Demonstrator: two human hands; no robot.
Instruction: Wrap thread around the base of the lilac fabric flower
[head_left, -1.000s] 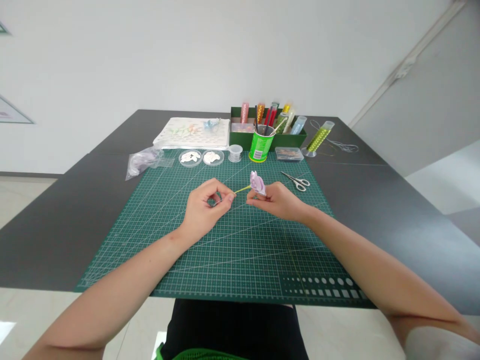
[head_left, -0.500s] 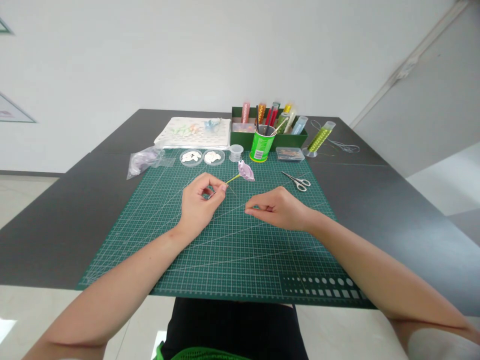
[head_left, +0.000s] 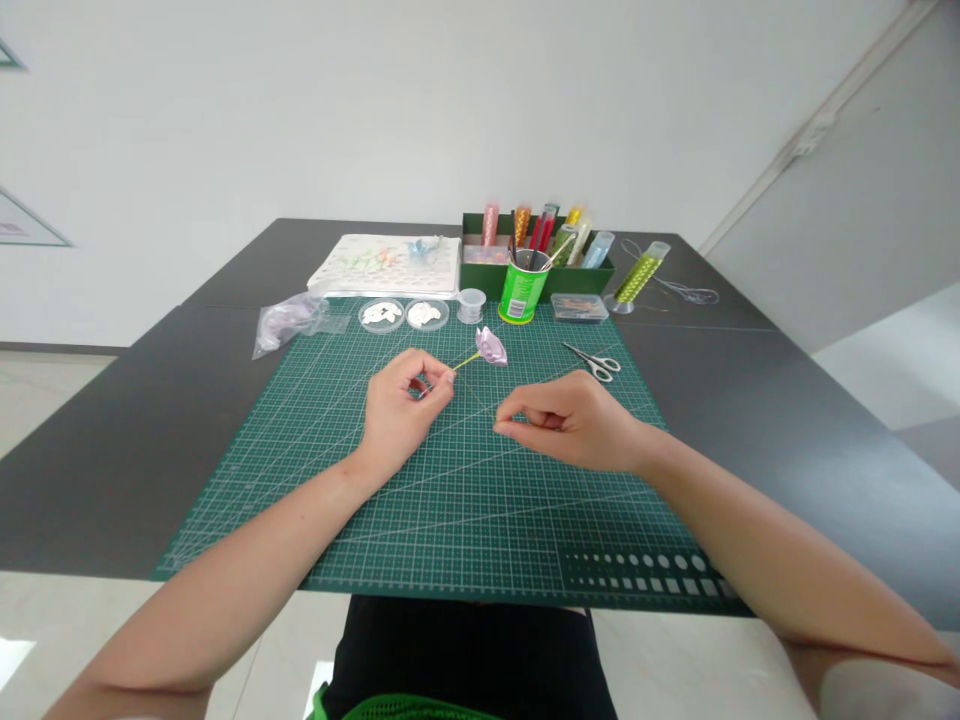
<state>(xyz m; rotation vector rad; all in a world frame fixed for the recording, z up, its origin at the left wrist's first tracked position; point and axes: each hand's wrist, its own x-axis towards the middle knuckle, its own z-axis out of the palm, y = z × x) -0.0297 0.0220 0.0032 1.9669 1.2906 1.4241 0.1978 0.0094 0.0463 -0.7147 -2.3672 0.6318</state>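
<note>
My left hand [head_left: 405, 402] pinches the thin yellow-green stem of a lilac fabric flower [head_left: 491, 346] between thumb and index finger. The bloom points up and to the right, above the mat. Lower and to the right, my right hand [head_left: 574, 420] is closed in a pinch. A very fine thread [head_left: 478, 398] runs from the stem toward those fingertips, only faintly visible. Under both hands lies a green cutting mat [head_left: 450, 530] with white grid lines.
Small scissors [head_left: 596, 362] lie right. Behind are two dishes of white pieces [head_left: 382, 316], a clear spool [head_left: 471, 306], a green can of tools [head_left: 523, 290], a flat clear box [head_left: 579, 308], a green thread spool [head_left: 641, 275], a box of thread tubes [head_left: 540, 275] and a plastic bag [head_left: 289, 322].
My right hand has shifted slightly to the right and turned a little. The flower has rotated on its stem and sits slightly lower. My left hand has barely moved.
</note>
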